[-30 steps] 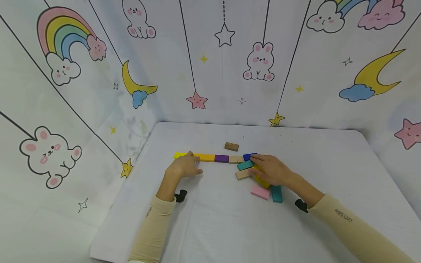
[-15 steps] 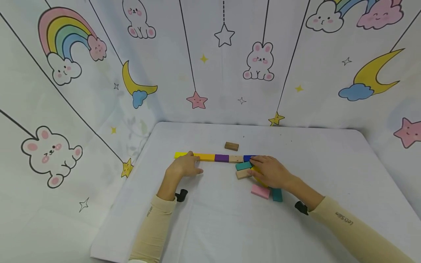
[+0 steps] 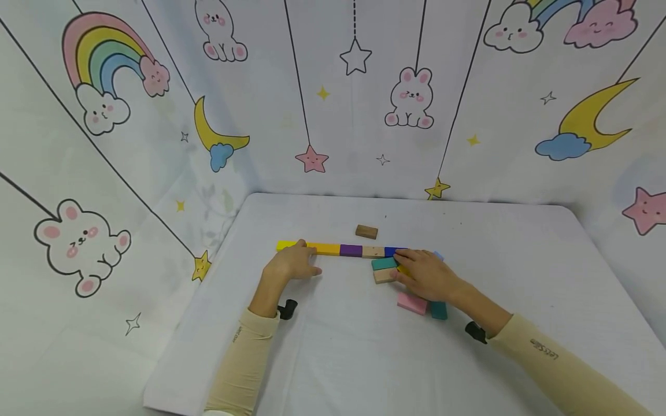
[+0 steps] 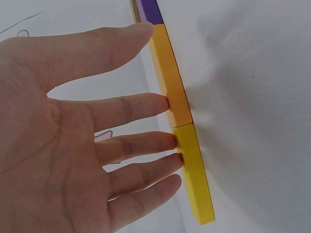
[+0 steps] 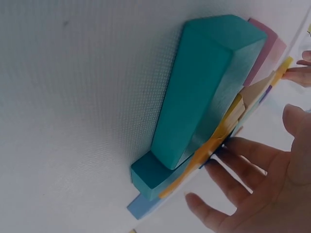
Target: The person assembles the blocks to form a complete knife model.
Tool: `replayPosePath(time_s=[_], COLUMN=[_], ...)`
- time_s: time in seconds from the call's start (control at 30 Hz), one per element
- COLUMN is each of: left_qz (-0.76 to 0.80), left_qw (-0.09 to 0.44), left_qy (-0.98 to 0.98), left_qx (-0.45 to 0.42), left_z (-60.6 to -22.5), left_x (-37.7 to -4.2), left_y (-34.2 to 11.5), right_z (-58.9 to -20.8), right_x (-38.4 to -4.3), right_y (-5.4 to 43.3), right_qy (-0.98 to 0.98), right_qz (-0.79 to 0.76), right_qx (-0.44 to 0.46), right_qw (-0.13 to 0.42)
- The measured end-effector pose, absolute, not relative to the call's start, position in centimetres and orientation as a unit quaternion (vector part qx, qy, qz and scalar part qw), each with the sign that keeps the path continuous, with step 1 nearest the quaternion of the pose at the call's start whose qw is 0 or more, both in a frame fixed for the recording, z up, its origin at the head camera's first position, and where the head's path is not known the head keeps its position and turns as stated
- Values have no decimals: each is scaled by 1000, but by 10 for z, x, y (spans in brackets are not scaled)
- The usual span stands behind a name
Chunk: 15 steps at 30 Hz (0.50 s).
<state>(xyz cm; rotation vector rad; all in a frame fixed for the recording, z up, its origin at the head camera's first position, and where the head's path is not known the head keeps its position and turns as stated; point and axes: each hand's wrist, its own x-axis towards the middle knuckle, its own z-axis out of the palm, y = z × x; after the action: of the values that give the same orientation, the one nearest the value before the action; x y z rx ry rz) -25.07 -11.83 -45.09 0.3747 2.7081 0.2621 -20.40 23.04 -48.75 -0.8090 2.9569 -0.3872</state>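
A straight row of wooden blocks lies across the table. My left hand [image 3: 291, 264] touches the yellow block [image 4: 194, 174] and the orange block [image 4: 170, 73] at its left end, fingers extended. Further right in the row come a purple block [image 3: 351, 251], a natural wood block [image 3: 373, 252] and a dark blue block [image 3: 393, 252]. Fingertips of my right hand [image 3: 429, 276] rest at the dark blue block, fingers loosely bent. Beneath that hand a yellow-orange block [image 3: 403, 270] is mostly covered. Left of it lie a teal block [image 3: 384, 264] and a pale wood block [image 3: 384, 276], side by side.
Behind the row sits a brown wood block [image 3: 366, 231]. A pink block [image 3: 411, 303] and another teal block [image 3: 439, 310] lie nearer me, below the right hand. The edge of a light blue block [image 3: 439, 255] shows beyond that hand. A cartoon-printed cloth [image 3: 260, 115] hangs behind the table.
The dark blue block has turned from slanted to in line with the row's end. The teal block has shifted slightly left, against the pale wood one. My left hand stays put.
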Motion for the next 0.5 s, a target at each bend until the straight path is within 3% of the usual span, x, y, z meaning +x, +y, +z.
replayPosePath(time_s=[0.5], left_qz=[95], left_qw=[195], left_qy=[967], left_qx=[136], left_z=[-453], left_x=[-251], left_y=[-120], right_z=[-485], right_x=[-201], right_y=[230], right_qy=[955], right_qz=[-123], right_qx=[-270], right_qw=[20])
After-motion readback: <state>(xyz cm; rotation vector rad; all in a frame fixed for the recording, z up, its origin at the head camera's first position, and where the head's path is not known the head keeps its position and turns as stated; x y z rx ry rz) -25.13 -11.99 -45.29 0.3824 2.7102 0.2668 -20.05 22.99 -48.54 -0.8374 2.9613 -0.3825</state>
